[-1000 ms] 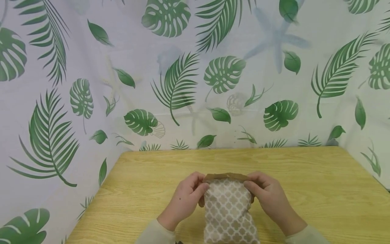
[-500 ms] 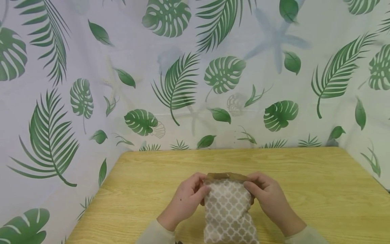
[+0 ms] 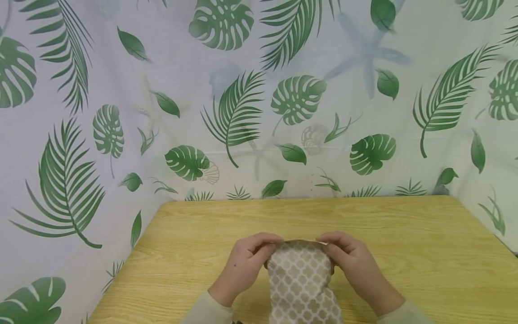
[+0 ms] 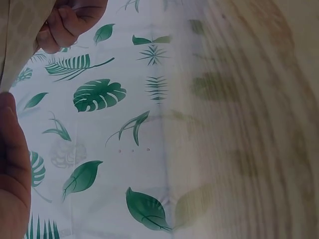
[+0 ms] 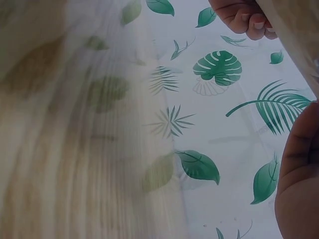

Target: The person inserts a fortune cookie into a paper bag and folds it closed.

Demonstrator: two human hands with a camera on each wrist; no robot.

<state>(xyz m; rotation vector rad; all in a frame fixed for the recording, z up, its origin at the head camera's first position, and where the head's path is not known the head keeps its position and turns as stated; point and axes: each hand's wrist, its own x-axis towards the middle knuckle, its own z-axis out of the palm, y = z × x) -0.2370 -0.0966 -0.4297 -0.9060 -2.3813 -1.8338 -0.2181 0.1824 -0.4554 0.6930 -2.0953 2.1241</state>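
A tan paper bag [image 3: 301,283] with a white quatrefoil pattern stands up in front of me, low in the head view. My left hand [image 3: 247,263] pinches its top left corner between thumb and fingers. At the top right corner, my right hand [image 3: 356,265] pinches it the same way. Only a thin brown edge shows along the top between the hands. In the left wrist view the bag [image 4: 17,35] fills the upper left corner, beside my fingers. The right wrist view has the bag [image 5: 294,35] at upper right. Its bottom runs out of the head view.
The wood-grain table [image 3: 194,252] stretches behind and to both sides of the hands. A white curtain with green leaves [image 3: 243,135] hangs along its back and sides. A small dark thing [image 3: 237,322] peeks in at the bottom edge.
The brown strip at the bag's top has turned over out of sight, leaving a thin edge. Both hands have shifted slightly, their fingers now reaching inward over the top.
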